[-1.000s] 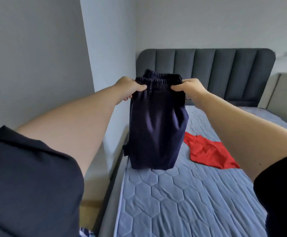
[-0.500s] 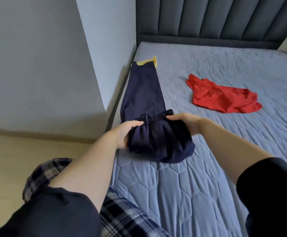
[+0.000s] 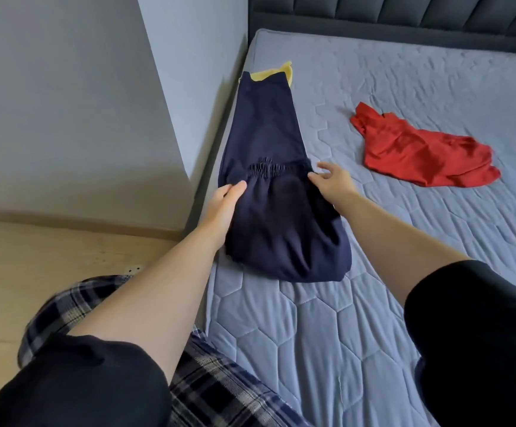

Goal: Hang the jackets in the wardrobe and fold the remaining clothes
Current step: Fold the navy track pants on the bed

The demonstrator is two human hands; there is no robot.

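Observation:
Navy trousers (image 3: 266, 134) lie lengthwise along the bed's left edge, folded so the elastic waistband sits on top near the middle. My left hand (image 3: 224, 201) rests flat against the left side of the folded part, fingers straight. My right hand (image 3: 332, 180) hovers at the waistband's right end with fingers spread, holding nothing. A yellow garment (image 3: 276, 73) peeks out from under the trousers' far end. A crumpled red garment (image 3: 419, 149) lies further right on the bed.
The blue-grey quilted mattress (image 3: 342, 334) fills the right side, with a dark padded headboard (image 3: 404, 16) at the back. A grey wall corner (image 3: 158, 103) stands tight against the bed's left edge. Wooden floor (image 3: 35, 257) lies at the left.
The trousers went from hanging in the air to lying folded on the bed. Both hands have let go of the waistband and opened; the view tilted down.

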